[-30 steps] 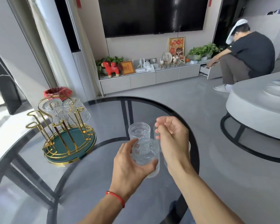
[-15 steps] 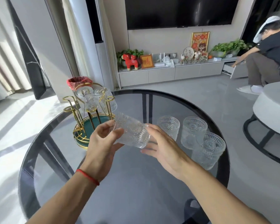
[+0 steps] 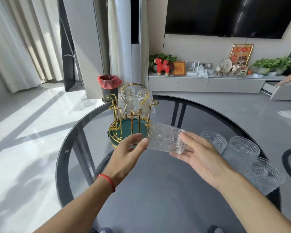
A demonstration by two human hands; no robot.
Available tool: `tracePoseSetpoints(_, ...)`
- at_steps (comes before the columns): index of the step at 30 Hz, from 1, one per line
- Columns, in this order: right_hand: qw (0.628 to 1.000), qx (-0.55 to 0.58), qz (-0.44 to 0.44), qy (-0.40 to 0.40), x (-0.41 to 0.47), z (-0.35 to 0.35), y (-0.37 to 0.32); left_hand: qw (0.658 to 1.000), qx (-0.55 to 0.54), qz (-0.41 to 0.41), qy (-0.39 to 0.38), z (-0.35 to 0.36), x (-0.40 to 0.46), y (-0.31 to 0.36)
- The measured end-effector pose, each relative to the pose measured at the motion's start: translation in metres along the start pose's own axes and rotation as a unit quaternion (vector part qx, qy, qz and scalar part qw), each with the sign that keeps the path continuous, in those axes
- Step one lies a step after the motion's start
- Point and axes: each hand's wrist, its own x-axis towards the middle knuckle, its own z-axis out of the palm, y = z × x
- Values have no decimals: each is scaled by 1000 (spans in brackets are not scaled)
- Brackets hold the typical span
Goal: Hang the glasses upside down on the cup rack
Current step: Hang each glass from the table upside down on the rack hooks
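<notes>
A clear embossed glass [image 3: 166, 140] lies on its side in the air just right of the rack. My left hand [image 3: 129, 148] touches its left end with thumb and fingertips. My right hand [image 3: 200, 157] grips its right end, thumb on top and fingers below. The gold wire cup rack [image 3: 123, 115] with a green base stands on the table behind my left hand. Two glasses [image 3: 126, 100] [image 3: 144, 101] hang upside down on its far pegs; the near pegs are bare. Three more glasses [image 3: 213, 142] [image 3: 242, 148] [image 3: 265, 174] stand upright at the right.
The round dark glass table [image 3: 158, 190] has its right edge close to the three standing glasses. A bin with a red liner [image 3: 109, 86] stands on the floor behind the rack. Another person's hand [image 3: 287, 79] reaches into a drawer at far right.
The glass was lifted from the group with my left hand, tipped on its side and carried left toward the rack. My right hand has closed on its right end.
</notes>
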Motion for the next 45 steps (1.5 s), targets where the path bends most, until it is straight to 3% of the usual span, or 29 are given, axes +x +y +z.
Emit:
tracePoseSetpoints(4, 998, -27, -58, -12, 10, 10, -28, 986, 133, 7, 102, -14, 12, -21)
tracePoseSetpoints(6, 993, -57, -99, -21, 17, 28, -48, 973, 214, 5, 92, -16, 14, -33)
tracePoseSetpoints(11, 944, -224, -241, 4, 42, 101, -94, 955, 281, 46, 80, -10, 19, -49)
tracePoseSetpoints(15, 913, -288, -289, 0, 71, 160, -109, 934, 353, 36, 38, -9, 20, -58)
tracePoseSetpoints(19, 906, -331, -265, 8, 109, 200, -115, 925, 379, 39, 14, -12, 21, -69)
tracePoseSetpoints(25, 841, -456, -291, 25, 142, 224, -108, 923, 377, 59, -41, -22, 19, -83)
tracePoseSetpoints(32, 790, -524, -318, 30, 155, 240, -96, 922, 380, 74, -35, -22, 20, -87)
tracePoseSetpoints(39, 787, -547, -284, 25, 161, 249, -86, 920, 384, 68, -35, -21, 22, -91)
tracePoseSetpoints(45, 743, -617, -257, 38, 165, 245, -70, 922, 379, 70, -34, -22, 21, -89)
